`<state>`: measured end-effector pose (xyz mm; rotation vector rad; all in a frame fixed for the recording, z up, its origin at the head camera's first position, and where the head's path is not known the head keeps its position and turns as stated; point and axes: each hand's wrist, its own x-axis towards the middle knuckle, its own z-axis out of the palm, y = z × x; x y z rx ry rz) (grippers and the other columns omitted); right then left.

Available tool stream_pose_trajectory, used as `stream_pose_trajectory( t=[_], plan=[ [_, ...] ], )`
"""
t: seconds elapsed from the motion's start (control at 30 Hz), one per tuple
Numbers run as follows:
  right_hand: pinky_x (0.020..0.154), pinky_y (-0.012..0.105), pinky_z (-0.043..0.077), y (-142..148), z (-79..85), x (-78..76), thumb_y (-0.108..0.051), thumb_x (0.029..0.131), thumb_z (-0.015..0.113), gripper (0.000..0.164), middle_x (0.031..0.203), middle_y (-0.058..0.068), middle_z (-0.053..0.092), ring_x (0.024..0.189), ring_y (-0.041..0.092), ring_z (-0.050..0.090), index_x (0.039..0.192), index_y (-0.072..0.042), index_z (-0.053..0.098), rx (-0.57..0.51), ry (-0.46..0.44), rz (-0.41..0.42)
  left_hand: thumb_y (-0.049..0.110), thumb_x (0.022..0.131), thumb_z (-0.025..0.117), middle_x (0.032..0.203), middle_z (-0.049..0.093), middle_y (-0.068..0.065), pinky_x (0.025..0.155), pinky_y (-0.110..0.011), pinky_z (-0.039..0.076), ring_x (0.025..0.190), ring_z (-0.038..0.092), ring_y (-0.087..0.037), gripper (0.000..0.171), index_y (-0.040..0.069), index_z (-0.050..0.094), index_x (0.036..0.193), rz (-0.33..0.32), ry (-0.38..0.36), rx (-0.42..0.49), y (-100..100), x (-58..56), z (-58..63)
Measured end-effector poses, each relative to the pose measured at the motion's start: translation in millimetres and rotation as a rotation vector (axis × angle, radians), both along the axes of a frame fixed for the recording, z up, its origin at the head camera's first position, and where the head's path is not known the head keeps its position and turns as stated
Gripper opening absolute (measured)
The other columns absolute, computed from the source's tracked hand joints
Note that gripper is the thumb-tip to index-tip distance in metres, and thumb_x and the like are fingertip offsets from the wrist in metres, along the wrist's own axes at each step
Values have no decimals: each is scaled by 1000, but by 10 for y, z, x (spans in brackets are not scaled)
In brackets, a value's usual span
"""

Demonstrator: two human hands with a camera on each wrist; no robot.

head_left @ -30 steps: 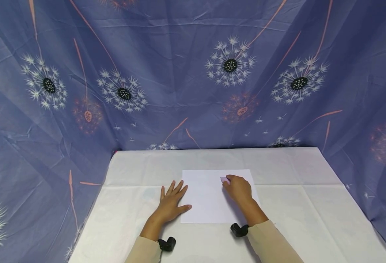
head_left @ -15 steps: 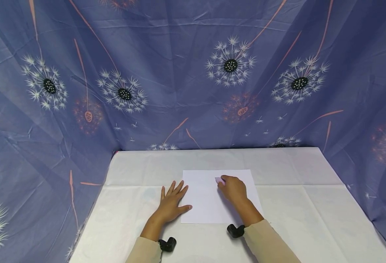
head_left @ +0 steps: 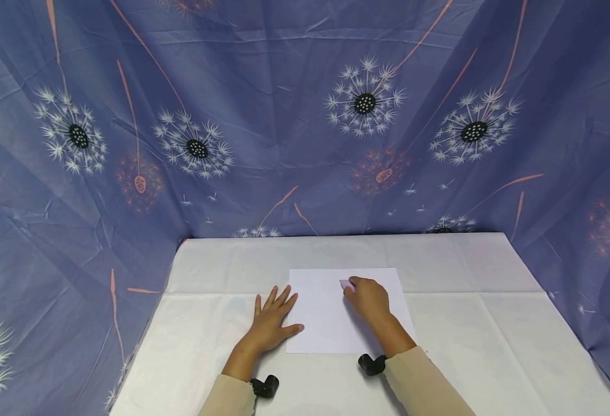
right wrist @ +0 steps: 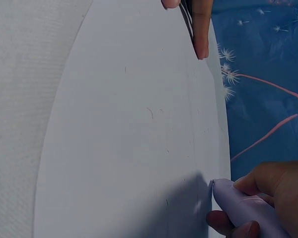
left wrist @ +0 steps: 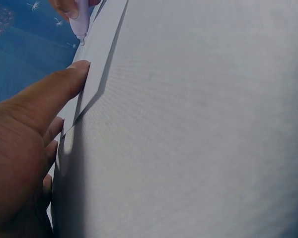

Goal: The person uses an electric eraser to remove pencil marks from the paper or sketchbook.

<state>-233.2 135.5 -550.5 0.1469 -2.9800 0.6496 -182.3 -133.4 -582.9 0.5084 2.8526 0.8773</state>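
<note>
A white sheet of paper (head_left: 317,315) lies flat in the middle of the table. My left hand (head_left: 270,326) rests with fingers spread over the sheet's left edge, thumb on the paper. Toward the sheet's far right part, my right hand (head_left: 369,300) grips a thick lavender pen (head_left: 345,284). Its narrow tip (left wrist: 82,39) points down at the paper in the left wrist view. From the right wrist, the pen body (right wrist: 246,206) shows between thumb and fingers, its tip close to the sheet's far edge. Several tiny dark marks (right wrist: 150,113) dot the paper.
White cloth (head_left: 466,323) with fold creases covers the table. Behind and at both sides hangs a blue curtain (head_left: 274,115) with dandelion prints. Black wrist cameras (head_left: 371,365) sit by both beige sleeves (head_left: 430,381).
The right hand has slid slightly left over the paper with the pen, and has stayed almost still during the last half second. The left hand has kept its place.
</note>
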Motion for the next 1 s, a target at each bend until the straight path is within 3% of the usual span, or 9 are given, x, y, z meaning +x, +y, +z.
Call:
stream_pose_trajectory(
  t=[0.47,1.0],
  plan=[
    [84,52,57,-55,-2,-9,-24,92,63,36,115,17,76,105,39,71,123,-7,73,-2,-44,8,49,92,69,168,26,-8,120,-72,-5,158,11,-40,78,14,42,156,-1,-4,4,5,-16,-27],
    [83,52,57,-122,-8,8,-24,92,64,36,115,17,76,104,39,72,121,-6,73,-23,-36,31,50,92,69,168,27,-7,120,-72,-4,158,11,-40,78,15,41,156,6,-8,-12,1,-11,-42]
  ],
)
